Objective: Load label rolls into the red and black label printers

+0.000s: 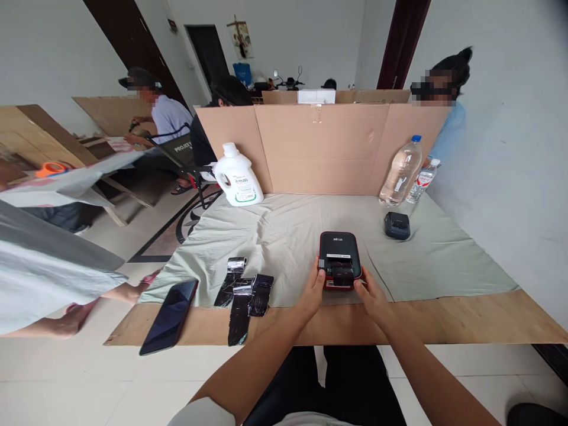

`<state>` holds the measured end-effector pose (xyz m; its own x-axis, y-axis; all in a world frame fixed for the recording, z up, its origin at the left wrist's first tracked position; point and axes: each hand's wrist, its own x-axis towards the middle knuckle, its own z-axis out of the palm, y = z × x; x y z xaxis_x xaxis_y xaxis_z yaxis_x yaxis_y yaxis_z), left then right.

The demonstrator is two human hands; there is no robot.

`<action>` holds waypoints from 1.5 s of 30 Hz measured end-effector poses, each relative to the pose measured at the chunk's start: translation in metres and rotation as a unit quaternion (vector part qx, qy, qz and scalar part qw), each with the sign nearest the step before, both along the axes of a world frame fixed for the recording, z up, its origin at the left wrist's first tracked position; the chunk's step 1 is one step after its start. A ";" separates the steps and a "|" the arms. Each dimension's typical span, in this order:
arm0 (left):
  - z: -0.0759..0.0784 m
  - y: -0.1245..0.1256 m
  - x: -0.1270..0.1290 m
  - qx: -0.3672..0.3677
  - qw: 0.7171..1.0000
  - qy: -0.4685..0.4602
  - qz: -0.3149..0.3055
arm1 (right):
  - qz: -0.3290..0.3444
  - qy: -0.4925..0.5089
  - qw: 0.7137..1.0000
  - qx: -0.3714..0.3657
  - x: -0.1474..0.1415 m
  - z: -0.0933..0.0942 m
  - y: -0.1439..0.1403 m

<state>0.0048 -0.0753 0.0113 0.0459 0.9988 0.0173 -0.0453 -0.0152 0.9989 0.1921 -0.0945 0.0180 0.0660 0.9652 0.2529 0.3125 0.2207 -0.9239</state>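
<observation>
A small black label printer [340, 245] with a red lower edge lies on the cloth in front of me. A black ribbon [342, 274] runs across its near end. My left hand [313, 290] is closed against the printer's left side, thumb along the edge. At the near right corner, my right hand [371, 294] grips the printer with thumb and fingers; the fingertips are partly hidden. To the left, several rolls of black film [243, 290] lie partly unrolled, with shiny silver cores. Left of them a dark phone [169, 318] overhangs the table's front edge.
A white jug [239, 177], a large clear bottle [400, 171] and a smaller labelled bottle [423, 180] stand at the back before a cardboard screen [319, 148]. A small black box [397, 225] sits at right. Other people sit beyond and left; one stands close at left.
</observation>
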 end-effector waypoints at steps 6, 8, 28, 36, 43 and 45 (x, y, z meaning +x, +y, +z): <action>0.015 0.031 -0.011 0.010 1.000 -0.013 0.012 | -0.126 -0.027 0.991 0.031 -0.020 0.005 0.015; 0.021 0.042 -0.013 0.039 0.999 -0.018 -0.022 | -0.142 -0.051 0.985 0.084 -0.029 0.006 0.020; 0.003 0.065 -0.005 0.108 0.991 -0.069 -0.049 | -0.132 -0.021 0.976 0.171 -0.044 -0.036 0.023; 0.010 0.064 -0.006 0.067 0.993 -0.076 -0.061 | -0.142 0.011 0.981 0.131 -0.049 -0.034 0.021; 0.018 0.068 -0.014 0.069 0.993 -0.040 -0.086 | -0.138 0.006 0.980 0.144 -0.045 -0.037 0.023; 0.024 0.073 -0.018 0.080 0.992 -0.005 -0.097 | -0.126 0.010 0.981 0.147 -0.044 -0.038 0.024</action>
